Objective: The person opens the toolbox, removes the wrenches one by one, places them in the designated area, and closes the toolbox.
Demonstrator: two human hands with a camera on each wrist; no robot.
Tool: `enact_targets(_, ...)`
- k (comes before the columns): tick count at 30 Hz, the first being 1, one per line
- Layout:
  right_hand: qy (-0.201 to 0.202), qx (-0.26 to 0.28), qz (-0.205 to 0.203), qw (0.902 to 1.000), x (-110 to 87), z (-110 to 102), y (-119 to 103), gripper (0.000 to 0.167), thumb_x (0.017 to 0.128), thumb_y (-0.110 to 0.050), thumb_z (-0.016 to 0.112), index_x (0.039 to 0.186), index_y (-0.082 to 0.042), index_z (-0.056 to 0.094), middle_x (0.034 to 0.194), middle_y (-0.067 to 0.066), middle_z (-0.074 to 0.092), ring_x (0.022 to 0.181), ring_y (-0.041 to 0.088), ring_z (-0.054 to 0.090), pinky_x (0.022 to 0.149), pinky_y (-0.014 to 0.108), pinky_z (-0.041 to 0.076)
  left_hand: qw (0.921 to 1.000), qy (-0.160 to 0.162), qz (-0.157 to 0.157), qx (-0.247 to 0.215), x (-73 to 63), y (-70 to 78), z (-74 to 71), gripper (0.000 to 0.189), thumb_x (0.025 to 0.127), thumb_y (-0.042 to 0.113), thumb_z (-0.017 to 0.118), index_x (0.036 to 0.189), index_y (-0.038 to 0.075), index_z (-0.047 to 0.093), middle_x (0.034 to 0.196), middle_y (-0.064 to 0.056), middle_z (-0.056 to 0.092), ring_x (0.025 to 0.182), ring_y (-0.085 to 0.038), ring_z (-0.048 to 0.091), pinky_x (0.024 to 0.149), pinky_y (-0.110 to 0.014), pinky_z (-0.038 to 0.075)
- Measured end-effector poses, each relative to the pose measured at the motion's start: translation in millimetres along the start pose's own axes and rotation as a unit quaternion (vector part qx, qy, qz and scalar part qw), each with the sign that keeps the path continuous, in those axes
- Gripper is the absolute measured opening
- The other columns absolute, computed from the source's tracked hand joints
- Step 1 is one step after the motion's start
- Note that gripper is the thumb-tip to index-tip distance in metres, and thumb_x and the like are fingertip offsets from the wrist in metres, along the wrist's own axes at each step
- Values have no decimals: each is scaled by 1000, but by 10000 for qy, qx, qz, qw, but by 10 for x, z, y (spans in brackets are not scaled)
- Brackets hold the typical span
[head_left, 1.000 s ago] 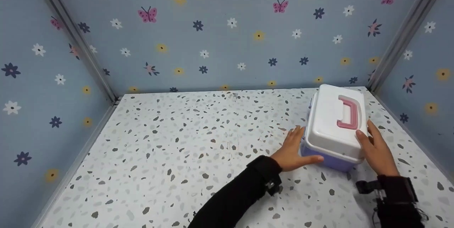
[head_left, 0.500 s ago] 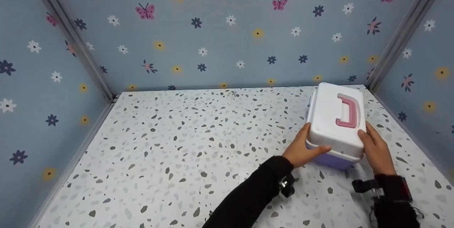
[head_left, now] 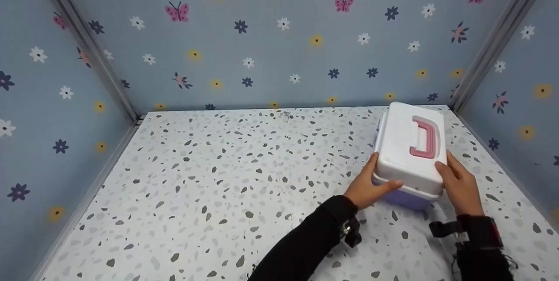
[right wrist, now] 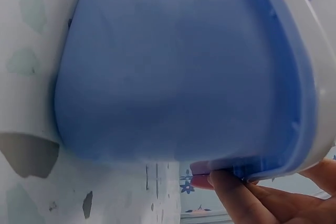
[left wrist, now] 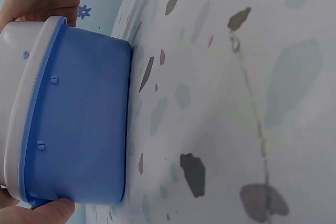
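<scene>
A plastic carry case [head_left: 410,141] stands on the speckled tabletop at the right in the head view. It has a white lid, a purple base that looks blue in both wrist views, and a pink handle [head_left: 426,141] folded into the lid. My left hand [head_left: 367,187] grips the near left corner, with its thumb across the near end below the lid. At the right side, my right hand [head_left: 463,185] holds the case by the near corner, its thumb on the lid's edge. In the right wrist view, fingers [right wrist: 236,198] reach under the rim.
Flower-patterned panels enclose the table at the back, left and right, joined by metal corner posts [head_left: 476,53]. The case stands near the right panel [head_left: 519,110]. Speckled tabletop [head_left: 227,176] stretches to the left of it.
My left hand has come in from beside the case to grip its corner. The case has shifted slightly left, with the right hand staying on it.
</scene>
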State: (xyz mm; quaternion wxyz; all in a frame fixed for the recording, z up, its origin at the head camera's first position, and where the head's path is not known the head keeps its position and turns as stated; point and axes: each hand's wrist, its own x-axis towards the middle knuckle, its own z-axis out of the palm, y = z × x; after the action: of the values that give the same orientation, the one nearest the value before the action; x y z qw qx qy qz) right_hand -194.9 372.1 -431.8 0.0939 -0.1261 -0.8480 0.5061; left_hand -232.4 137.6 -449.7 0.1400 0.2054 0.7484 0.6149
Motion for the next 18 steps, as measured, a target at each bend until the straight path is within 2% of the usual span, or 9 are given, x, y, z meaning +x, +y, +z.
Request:
enact_targets(4, -38, -36, -73, 10000, -26, 59, -38, 71, 99, -53, 45, 156, -22, 17, 159, 16, 27, 138, 20, 41, 78, 4, 45, 10000, 43, 57, -60, -49, -28, -66, 86, 85, 46, 72, 154, 38, 22, 152, 8, 42, 133, -8, 46, 113, -37, 38)
enact_targets(5, -64, -18, -78, 9999, -29, 76, -48, 71, 99, -53, 45, 156, -22, 17, 159, 16, 27, 140, 24, 39, 78, 4, 45, 9999, 65, 55, -53, -66, -37, -82, 86, 85, 46, 72, 154, 37, 22, 153, 8, 42, 133, -8, 46, 113, -38, 38)
enact_targets(9, -160, 60, -144, 9998, -43, 140, -78, 69, 99, -51, 48, 155, -21, 21, 159, 15, 27, 143, 25, 36, 79, 5, 47, 9999, 160, 42, -5, -139, -68, -164, 90, 85, 47, 72, 156, 32, 20, 156, 6, 37, 136, -10, 44, 114, -41, 36)
enact_targets(11, -201, 71, -225, 9995, -50, 170, -88, 68, 98, -50, 49, 155, -21, 24, 159, 15, 29, 138, 15, 43, 79, 6, 48, 9998, 203, -31, 71, -178, -79, -208, 92, 85, 48, 71, 157, 29, 18, 158, 4, 34, 138, -13, 42, 115, -44, 35)
enact_targets(13, -223, 69, -316, 9992, -58, 201, -99, 67, 98, -49, 50, 154, -21, 26, 158, 15, 30, 127, -1, 50, 79, 7, 49, 9996, 245, -62, 124, -214, -87, -252, 93, 85, 49, 71, 157, 27, 18, 159, 3, 32, 140, -14, 41, 115, -44, 34)
enact_targets(15, -256, 74, -397, 9989, -62, 237, -114, 67, 98, -49, 51, 154, -21, 27, 157, 16, 33, 111, -14, 51, 79, 8, 50, 9994, 301, -66, 187, -251, -94, -292, 93, 85, 49, 71, 157, 25, 18, 159, 2, 32, 140, -15, 40, 115, -44, 34)
enact_targets(18, -318, 95, -472, 9983, -69, 293, -148, 66, 98, -48, 52, 153, -21, 29, 156, 16, 34, 104, -19, 49, 79, 8, 50, 9989, 394, -34, 251, -309, -99, -349, 93, 84, 50, 71, 157, 23, 19, 159, 0, 32, 141, -16, 40, 116, -44, 33)
